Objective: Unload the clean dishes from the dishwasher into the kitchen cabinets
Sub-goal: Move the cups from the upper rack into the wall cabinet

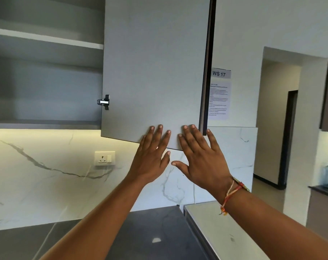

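As the left hand [151, 158] and right hand [200, 156] rest flat, side by side, on the cabinet door [155, 72], its hinge [104, 102] lies left of both.

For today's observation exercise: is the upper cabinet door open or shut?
Open. The cabinet door stands swung outward, its hinge is exposed, and the shelves behind it show.

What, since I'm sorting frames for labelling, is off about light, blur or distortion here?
Head view: warm under-cabinet light washes the marble backsplash; the open shelves at left look soft; wide-angle distortion slants the edges of the cabinet door; a small glare spot sits on the dark counter; small print on the notice is unreadable; the left hand and right hand are sharp.
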A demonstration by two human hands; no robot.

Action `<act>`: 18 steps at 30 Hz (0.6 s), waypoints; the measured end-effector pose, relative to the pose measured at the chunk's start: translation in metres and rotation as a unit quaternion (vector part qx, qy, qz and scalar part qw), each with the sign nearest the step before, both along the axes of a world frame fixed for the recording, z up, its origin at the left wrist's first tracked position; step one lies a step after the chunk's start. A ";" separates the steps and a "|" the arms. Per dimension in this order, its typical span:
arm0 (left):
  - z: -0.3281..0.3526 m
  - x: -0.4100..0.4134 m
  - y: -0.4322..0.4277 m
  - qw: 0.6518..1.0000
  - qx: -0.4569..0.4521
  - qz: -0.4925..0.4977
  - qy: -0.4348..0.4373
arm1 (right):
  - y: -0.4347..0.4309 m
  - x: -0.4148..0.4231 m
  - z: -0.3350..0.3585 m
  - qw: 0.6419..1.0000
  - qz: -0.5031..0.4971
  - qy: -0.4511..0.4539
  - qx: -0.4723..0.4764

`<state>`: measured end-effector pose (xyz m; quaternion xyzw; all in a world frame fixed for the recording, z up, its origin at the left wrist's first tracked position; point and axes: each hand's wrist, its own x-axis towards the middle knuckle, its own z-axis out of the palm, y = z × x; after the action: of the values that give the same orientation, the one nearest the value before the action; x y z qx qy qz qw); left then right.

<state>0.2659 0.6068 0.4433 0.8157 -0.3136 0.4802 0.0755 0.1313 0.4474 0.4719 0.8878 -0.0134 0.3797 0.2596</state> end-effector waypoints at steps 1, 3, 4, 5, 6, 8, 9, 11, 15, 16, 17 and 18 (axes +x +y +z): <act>-0.001 0.006 -0.002 1.000 0.007 0.000 0.000 | -0.002 0.005 -0.002 1.000 -0.011 0.005 0.003; -0.004 0.017 -0.006 1.000 0.022 0.000 -0.002 | -0.005 0.014 -0.006 0.999 -0.027 0.017 0.013; -0.005 0.020 -0.009 1.000 0.027 0.000 -0.003 | -0.007 0.017 -0.008 0.999 -0.032 0.023 0.020; -0.007 0.023 -0.012 0.999 0.031 -0.001 -0.006 | -0.010 0.020 -0.011 0.999 -0.037 0.026 0.023; -0.008 0.026 -0.014 0.999 0.033 -0.002 -0.008 | -0.013 0.022 -0.014 0.998 -0.046 0.032 0.024; -0.011 0.032 -0.016 0.999 0.033 -0.006 -0.008 | -0.016 0.027 -0.018 0.997 -0.059 0.042 0.032; -0.013 0.034 -0.018 0.999 0.034 -0.009 -0.007 | -0.019 0.029 -0.019 0.996 -0.063 0.043 0.038; -0.016 0.038 -0.021 0.999 0.039 -0.015 -0.005 | -0.023 0.032 -0.022 0.995 -0.071 0.048 0.046; -0.020 0.042 -0.026 0.999 0.042 -0.012 -0.001 | -0.030 0.036 -0.025 0.994 -0.079 0.058 0.054; -0.021 0.041 -0.027 0.999 0.040 -0.009 -0.001 | -0.032 0.037 -0.025 0.993 -0.080 0.061 0.055; -0.021 0.041 -0.028 0.999 0.039 -0.005 -0.002 | -0.034 0.038 -0.025 0.993 -0.080 0.064 0.055; -0.022 0.040 -0.028 0.999 0.037 -0.001 -0.003 | -0.035 0.038 -0.026 0.993 -0.079 0.066 0.056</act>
<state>0.3057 0.5785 0.4211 0.8162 -0.3321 0.4706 0.0447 0.1689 0.4126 0.4458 0.9203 -0.0872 0.2972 0.2391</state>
